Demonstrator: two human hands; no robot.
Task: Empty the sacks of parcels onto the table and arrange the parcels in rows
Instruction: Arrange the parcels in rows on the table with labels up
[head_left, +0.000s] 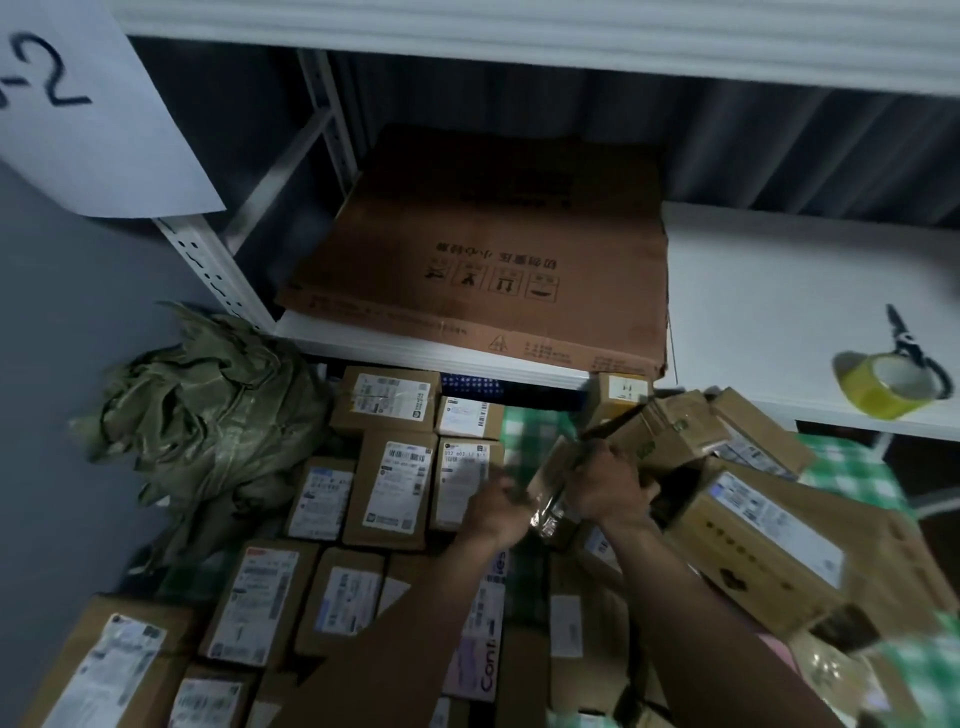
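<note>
— What lies nearest on the surface (852, 475)?

— Labelled cardboard parcels (260, 597) side by side in rows over the green checked cloth, filling the near and left part. Both forearms reach out over them from the near edge.

— And the hands?

— The left hand (493, 512) and the right hand (608, 488) meet toward the middle of the surface on one small parcel (553, 491) wrapped in shiny tape. The right fingers are curled over its top edge, gripping it. The left fingers are at its left side, though that hand is blurred (I cannot tell whether they grip it or only touch it).

— To the right of that?

— A loose heap of boxes (675, 431) tilted against one another, and a larger labelled box (753, 540) leaning at an angle toward the right edge.

— Further back?

— More labelled parcels in rows reach the far edge. At the far left corner sits a crumpled green woven sack (208, 415), slumped beside the rows.

— Beyond the surface?

— A white shelf (779, 291) carrying a flattened cardboard sheet (483, 249), a roll of yellow tape (883, 387) and black scissors (906, 338) touching the roll. A white paper sign (78, 104) hangs at the upper left.
</note>
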